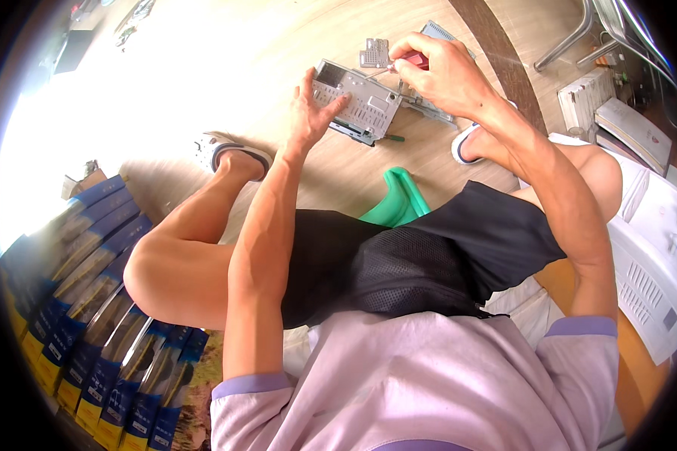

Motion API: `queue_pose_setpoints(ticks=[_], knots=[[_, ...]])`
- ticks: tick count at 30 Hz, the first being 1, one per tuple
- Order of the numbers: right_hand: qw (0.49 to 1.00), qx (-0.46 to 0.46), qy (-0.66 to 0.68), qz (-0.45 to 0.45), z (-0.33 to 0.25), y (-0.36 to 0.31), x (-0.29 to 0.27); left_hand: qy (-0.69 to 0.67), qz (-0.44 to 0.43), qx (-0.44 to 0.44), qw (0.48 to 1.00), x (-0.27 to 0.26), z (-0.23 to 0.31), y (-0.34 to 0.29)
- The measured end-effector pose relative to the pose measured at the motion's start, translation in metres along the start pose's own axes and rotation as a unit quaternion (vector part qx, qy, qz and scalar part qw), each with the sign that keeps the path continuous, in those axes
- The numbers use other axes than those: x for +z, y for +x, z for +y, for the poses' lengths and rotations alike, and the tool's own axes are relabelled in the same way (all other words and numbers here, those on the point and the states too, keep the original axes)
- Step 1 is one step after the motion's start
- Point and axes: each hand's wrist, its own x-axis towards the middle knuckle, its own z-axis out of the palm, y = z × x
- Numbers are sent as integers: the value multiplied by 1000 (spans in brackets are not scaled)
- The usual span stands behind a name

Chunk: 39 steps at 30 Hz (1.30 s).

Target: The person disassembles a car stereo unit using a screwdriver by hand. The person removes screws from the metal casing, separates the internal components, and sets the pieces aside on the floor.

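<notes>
A flat silver metal case with slots and holes in its top lies on the floor in front of me, turned at a slant. My left hand grips its left side, the fingers at the far edge and the thumb across the top. In my right hand is a screwdriver with a red handle. Its thin shaft points left toward the case's far right part; whether the tip touches is too small to tell. Just beyond the case sits a small perforated metal plate.
Another metal panel lies partly under my right arm. A green plastic piece stands between my legs. Blue-and-yellow packages are stacked at left. At right are a white plastic housing, boxes and metal chair legs.
</notes>
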Motion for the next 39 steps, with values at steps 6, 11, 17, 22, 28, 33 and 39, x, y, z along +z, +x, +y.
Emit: queue_pose_setpoints(ticks=[6, 11, 17, 22, 28, 33, 39], knots=[[1000, 0, 14, -10, 7, -4, 1, -16, -1, -2, 1000, 0, 0, 1], [1000, 2, 22, -17, 7, -8, 1, -1, -10, -20, 1000, -1, 1, 1], [999, 12, 7, -34, 1, -9, -1, -14, -18, -15, 1000, 0, -4, 3], [999, 3, 7, -38, -1, -10, 0, -37, -25, -21, 999, 0, -6, 4], [999, 7, -1, -52, 0, -9, 3, -41, -20, -20, 999, 2, -8, 3], [999, -5, 3, -42, 3, -9, 7, -36, -23, -23, 999, 1, -8, 4], [999, -47, 1, -17, 6, -7, 11, -22, -24, -27, 999, -1, -3, 2]])
